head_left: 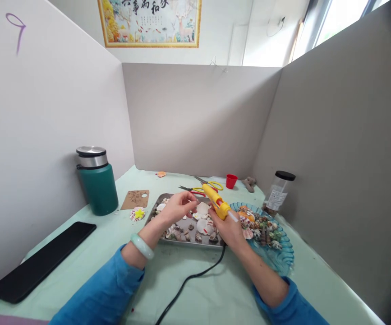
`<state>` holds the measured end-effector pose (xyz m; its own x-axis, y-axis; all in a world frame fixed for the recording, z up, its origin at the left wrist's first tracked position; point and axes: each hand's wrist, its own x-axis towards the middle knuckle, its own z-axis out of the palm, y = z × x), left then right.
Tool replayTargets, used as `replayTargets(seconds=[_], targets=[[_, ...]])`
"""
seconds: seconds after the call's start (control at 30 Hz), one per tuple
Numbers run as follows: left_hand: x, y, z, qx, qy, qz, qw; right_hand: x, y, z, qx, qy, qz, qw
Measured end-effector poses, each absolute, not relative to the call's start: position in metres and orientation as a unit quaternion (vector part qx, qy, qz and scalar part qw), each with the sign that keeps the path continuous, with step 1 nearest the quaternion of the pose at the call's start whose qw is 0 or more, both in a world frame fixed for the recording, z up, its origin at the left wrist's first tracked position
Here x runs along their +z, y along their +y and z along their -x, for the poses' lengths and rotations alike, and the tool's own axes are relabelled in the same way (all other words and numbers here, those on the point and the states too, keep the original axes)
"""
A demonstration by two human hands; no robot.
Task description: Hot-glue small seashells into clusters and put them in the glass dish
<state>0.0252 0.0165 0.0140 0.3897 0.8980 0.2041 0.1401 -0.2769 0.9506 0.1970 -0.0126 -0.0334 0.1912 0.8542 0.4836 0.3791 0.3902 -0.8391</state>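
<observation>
In my right hand [229, 229] is a yellow hot glue gun [213, 197], its black cord [195, 275] running down toward the table's front edge. A clear glue stick pokes out of the gun's back end. My left hand [177, 208], with a pale green bangle [142, 246] at the wrist, is raised over a metal tray [188, 244]. Its thumb and fingertips are pinched together; whatever they hold is too small to make out. On the tray lie white shells [204, 226] and many small shells and snail shells. A blue scalloped plate [289, 255] heaped with shells is right of my right hand.
A green thermos [98, 189], a black flat pad [43, 262], a brown card [135, 200] and a flower piece [137, 214] lie left. Behind the tray are scissors [212, 184] and a red cup [231, 181]. A clear jar [278, 194] stands right. Grey panels [198, 117] enclose three sides.
</observation>
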Motion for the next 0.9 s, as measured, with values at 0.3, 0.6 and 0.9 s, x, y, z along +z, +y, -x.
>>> replayTargets(seconds=[0.3,0.6,0.9], targets=[[0.001,0.017,-0.029,0.401,0.407,-0.795,0.206,-0.037,-0.011,-0.198,0.216,-0.604,0.507,0.576],[-0.001,0.013,-0.035,0.375,0.424,-0.82,0.084,-0.034,-0.014,-0.197,0.254,-0.603,0.502,0.566],[-0.011,0.014,-0.038,0.314,0.42,-0.848,-0.078,-0.023,-0.019,-0.195,0.331,-0.58,0.489,0.56]])
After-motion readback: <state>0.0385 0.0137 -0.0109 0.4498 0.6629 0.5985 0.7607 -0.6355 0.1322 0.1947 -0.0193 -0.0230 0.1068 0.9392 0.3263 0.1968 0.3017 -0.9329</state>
